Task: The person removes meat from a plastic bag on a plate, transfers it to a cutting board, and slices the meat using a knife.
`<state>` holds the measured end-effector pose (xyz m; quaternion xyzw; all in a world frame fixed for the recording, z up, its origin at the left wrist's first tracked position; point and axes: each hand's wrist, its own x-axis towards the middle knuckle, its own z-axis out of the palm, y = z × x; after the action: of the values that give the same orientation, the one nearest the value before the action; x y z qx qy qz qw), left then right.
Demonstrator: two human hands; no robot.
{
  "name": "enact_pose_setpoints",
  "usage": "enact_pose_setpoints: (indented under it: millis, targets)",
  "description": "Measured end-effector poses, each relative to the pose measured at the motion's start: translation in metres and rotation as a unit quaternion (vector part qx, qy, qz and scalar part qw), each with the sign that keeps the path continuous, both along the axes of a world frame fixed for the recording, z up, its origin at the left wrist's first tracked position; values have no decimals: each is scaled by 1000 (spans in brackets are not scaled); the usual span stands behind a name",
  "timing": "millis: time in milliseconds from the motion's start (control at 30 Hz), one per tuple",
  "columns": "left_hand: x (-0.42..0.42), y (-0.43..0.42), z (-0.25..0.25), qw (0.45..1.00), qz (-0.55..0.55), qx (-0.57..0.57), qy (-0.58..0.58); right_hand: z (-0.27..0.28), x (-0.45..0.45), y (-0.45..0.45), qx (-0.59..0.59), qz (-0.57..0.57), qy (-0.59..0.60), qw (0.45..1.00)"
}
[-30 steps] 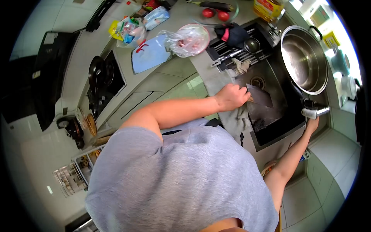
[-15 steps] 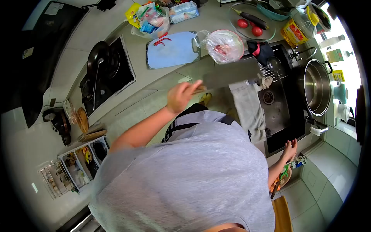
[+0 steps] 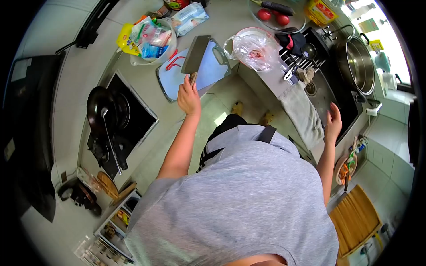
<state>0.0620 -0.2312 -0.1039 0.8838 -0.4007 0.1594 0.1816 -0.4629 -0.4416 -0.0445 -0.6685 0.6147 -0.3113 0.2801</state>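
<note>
My left hand (image 3: 189, 98) is closed around the wooden handle of a cleaver (image 3: 196, 54). The broad grey blade extends over a light blue cutting board (image 3: 213, 73), though I cannot tell whether it touches the board. Several red chili peppers (image 3: 175, 63) lie on the board, left of the blade. Over the front edge of the sink, my right hand (image 3: 333, 125) is empty, its fingers loosely extended and apart. The nearest things to it are a grey towel (image 3: 302, 113) draped over the sink edge and the dark sink basin (image 3: 327, 103).
A plastic-covered plate (image 3: 255, 48) holds what looks like raw meat, right of the board. A bowl of packets (image 3: 166, 48) stands behind the board. Left is a stove with a wok (image 3: 101, 111). A large steel pot (image 3: 357, 66) and a glass bowl with tomatoes (image 3: 264, 14) are at right.
My left hand has carried the cleaver from the front of the sink leftward to above the cutting board. My right hand has moved up and forward beside the sink. The whole view has rotated.
</note>
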Motion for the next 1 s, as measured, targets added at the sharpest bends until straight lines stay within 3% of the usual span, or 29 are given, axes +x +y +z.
enact_pose_setpoints:
  millis: [167, 300, 400, 633, 700, 767, 833, 900, 967, 1000]
  targets:
    - [6, -27, -32, 999, 12, 7, 32, 41, 135, -7, 40, 83, -41, 995]
    - [5, -34, -56, 998, 18, 8, 58, 80, 226, -17, -106, 146, 11, 984]
    - [4, -34, -65, 998, 12, 33, 52, 99, 271, -23, -197, 175, 180, 948]
    - [3, -44, -33, 989, 18, 90, 112, 46, 318, -63, -100, 211, 336, 912]
    - [3, -61, -8, 988, 27, 96, 114, 34, 323, -71, -62, 214, 425, 877]
    - [-13, -97, 58, 983, -99, -137, 67, 14, 322, -79, -86, 214, 441, 867]
    - [-30, -132, 96, 945, -255, -195, 68, 2, 321, -85, -128, 217, 456, 854]
    - [-57, -173, 113, 901, -387, -183, 74, -9, 320, -97, -108, 225, 429, 868]
    - [-79, -218, 93, 843, -496, -156, 140, -12, 320, -109, -52, 225, 371, 900]
    - [-81, -232, 76, 842, -497, -154, 141, -15, 319, -114, -49, 224, 370, 900]
